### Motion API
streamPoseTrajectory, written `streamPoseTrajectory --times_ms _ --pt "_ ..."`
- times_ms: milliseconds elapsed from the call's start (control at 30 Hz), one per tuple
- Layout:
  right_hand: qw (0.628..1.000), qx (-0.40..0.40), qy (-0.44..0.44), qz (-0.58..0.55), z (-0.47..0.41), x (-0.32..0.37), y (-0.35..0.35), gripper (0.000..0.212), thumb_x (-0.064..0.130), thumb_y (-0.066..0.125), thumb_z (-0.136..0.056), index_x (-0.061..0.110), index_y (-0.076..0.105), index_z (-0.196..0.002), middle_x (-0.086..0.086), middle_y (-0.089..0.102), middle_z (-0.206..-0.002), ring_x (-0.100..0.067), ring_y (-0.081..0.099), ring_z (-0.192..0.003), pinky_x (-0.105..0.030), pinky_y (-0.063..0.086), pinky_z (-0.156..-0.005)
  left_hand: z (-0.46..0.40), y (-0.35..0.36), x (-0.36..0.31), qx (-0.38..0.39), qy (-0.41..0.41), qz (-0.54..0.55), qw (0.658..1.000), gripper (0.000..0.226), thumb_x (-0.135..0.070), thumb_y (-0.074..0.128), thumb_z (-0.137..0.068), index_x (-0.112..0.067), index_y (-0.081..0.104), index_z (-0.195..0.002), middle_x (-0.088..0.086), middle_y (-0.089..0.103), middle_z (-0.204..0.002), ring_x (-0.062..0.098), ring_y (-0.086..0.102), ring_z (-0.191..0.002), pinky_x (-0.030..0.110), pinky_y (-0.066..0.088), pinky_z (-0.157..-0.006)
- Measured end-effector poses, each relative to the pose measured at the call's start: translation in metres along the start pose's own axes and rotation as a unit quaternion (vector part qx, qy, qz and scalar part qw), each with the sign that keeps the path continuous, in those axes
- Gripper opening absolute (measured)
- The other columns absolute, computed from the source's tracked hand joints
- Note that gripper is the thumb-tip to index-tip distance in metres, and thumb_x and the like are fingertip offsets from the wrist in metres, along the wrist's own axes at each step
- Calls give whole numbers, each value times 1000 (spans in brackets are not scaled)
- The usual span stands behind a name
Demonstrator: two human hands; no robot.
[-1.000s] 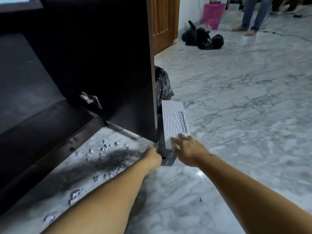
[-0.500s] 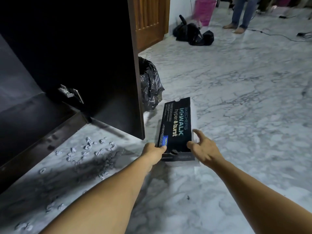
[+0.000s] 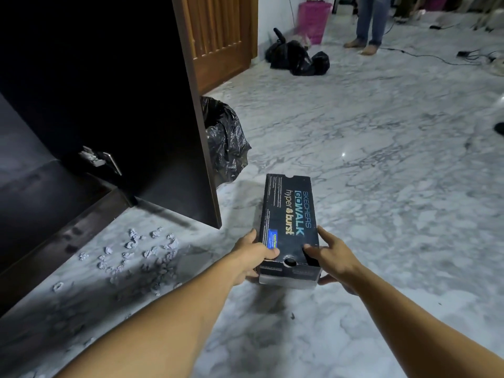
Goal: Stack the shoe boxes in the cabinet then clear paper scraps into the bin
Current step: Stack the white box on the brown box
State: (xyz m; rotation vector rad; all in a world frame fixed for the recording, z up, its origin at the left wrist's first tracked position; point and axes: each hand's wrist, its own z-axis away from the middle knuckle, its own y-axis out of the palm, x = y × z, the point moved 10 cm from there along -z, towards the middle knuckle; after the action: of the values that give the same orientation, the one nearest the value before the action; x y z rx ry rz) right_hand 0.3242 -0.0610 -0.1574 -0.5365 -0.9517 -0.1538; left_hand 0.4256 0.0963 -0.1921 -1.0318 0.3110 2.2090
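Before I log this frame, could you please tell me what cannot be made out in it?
Head view:
- Cabinet interior: too dark to see shelves or other boxes.
- Bin: partly hidden behind the cabinet door.
- Shoe box: contents hidden by the closed lid; fine print too small.
- Standing person: cut off by the top edge.

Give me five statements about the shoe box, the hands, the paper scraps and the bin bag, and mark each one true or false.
1. Both hands grip the near end of the black shoe box. True: the left hand and the right hand hold it from either side.
2. The box already sits inside the cabinet. False: it is out over the marble floor, right of the cabinet door.
3. Paper scraps lie on the floor in front of the cabinet. True.
4. The box lid is off. False: the printed lid is on.
5. The black bin bag stands left of the scraps. False: it stands beyond the cabinet door, to their right.
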Motion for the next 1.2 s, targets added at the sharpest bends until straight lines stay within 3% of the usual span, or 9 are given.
streamPoseTrajectory --times_ms 67,167,300,433,567,733,833,933,1200 --pt "1000 5 -4 -10 17 6 -14 51 24 62 -93 47 44 -135 -3 77 -93 -26 72 -84 -51 60 -68 36 6 -17 9 7 -4 1000 55 -17 76 -78 -34 52 -124 -8 69 -117 21 66 -105 53 52 -93" --pt "999 35 -20 -5 47 26 -33 41 19 63 -93 42 54 -125 -3 78 -93 -24 69 -74 -56 58 -69 76 13 -36 7 20 0 1000 19 -22 72 -85 -24 59 -100 1 72 -101 26 69 -88 50 58 -81" --pt "995 88 -34 36 97 61 -63 34 16 64 -92 38 60 -117 -10 76 -101 -32 69 -78 -62 55 -71 129 29 -58 34 11 -44 998 37 -25 74 -83 -10 62 -114 16 73 -102 32 69 -80 54 57 -81" --pt "986 135 -41 90 146 99 -91 44 11 67 -90 42 55 -120 -13 75 -101 -43 71 -88 -65 53 -73 190 53 -74 70 -6 -66 995 45 -20 72 -83 -4 57 -122 25 68 -114 38 68 -87 59 54 -86" --pt "968 192 -52 151 189 139 -113 45 8 69 -88 38 57 -119 -13 75 -105 -48 67 -97 -66 54 -72 252 71 -93 76 4 -47 996 37 -17 66 -91 -3 55 -123 16 68 -97 30 65 -76 52 55 -80" --pt "938 269 -56 211 237 184 -113 56 13 74 -79 34 57 -128 -15 74 -110 -48 67 -101 -54 60 -57 328 71 -102 56 17 -2 998 35 -24 64 -92 -6 58 -122 15 69 -101 28 67 -78 49 56 -82" --pt "918 310 -80 235 259 215 -95 58 16 72 -75 34 58 -128 -16 72 -113 -44 68 -103 -53 60 -58 366 54 -103 27 24 27 999 34 -26 65 -92 -8 59 -120 17 70 -111 32 70 -90 49 57 -86" --pt "899 333 -127 254 276 255 -67 60 17 70 -75 37 55 -129 -16 72 -114 -42 68 -104 -54 61 -63 394 22 -106 -30 33 47 998 37 -33 68 -89 -11 60 -118 16 71 -111 29 71 -87 49 57 -87" --pt "885 297 -296 203 307 399 7 38 9 63 -92 38 61 -116 -8 75 -107 -36 71 -98 -66 54 -79 463 -122 -177 -224 137 98 960 41 -28 77 -81 -15 60 -116 5 62 -112 32 61 -105 57 51 -87"
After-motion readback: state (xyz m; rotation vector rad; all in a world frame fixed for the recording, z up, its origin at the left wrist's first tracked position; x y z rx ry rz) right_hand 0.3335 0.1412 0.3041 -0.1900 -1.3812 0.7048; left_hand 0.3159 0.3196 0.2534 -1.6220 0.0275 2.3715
